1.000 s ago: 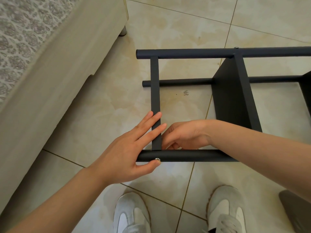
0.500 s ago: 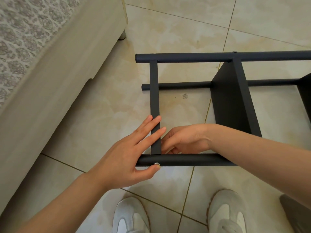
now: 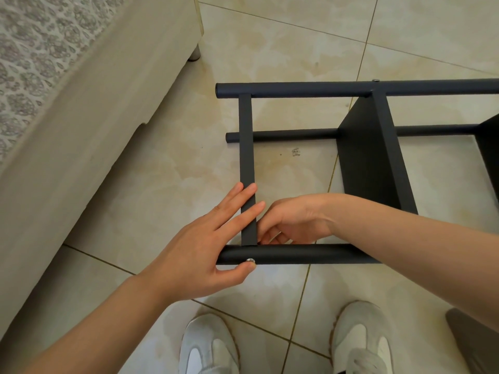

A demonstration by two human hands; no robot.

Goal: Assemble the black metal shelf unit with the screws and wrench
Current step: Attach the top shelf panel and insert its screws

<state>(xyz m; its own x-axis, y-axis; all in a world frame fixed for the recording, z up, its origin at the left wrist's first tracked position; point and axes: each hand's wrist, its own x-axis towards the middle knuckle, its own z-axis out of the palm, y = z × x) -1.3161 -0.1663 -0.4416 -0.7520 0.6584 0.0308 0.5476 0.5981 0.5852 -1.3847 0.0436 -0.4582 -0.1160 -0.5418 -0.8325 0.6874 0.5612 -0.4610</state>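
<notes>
The black metal shelf unit lies on its side on the tile floor. Its near tube runs left to right just in front of my feet. A flat crossbar joins it to the far tube. My left hand rests straight fingers on the crossbar's near end, and its thumb presses a silver screw in the near tube. My right hand reaches in behind the near tube, fingers curled at the same joint. What those fingers hold is hidden. No wrench is in view.
A beige upholstered bed or sofa base runs along the left, with a small foot. My white shoes stand just below the frame. A grey object sits at the bottom right edge. Another screw head shows on the far tube.
Both hands stay at the same joint with the same hold. The view has shifted slightly, so the frame sits a little lower in the picture.
</notes>
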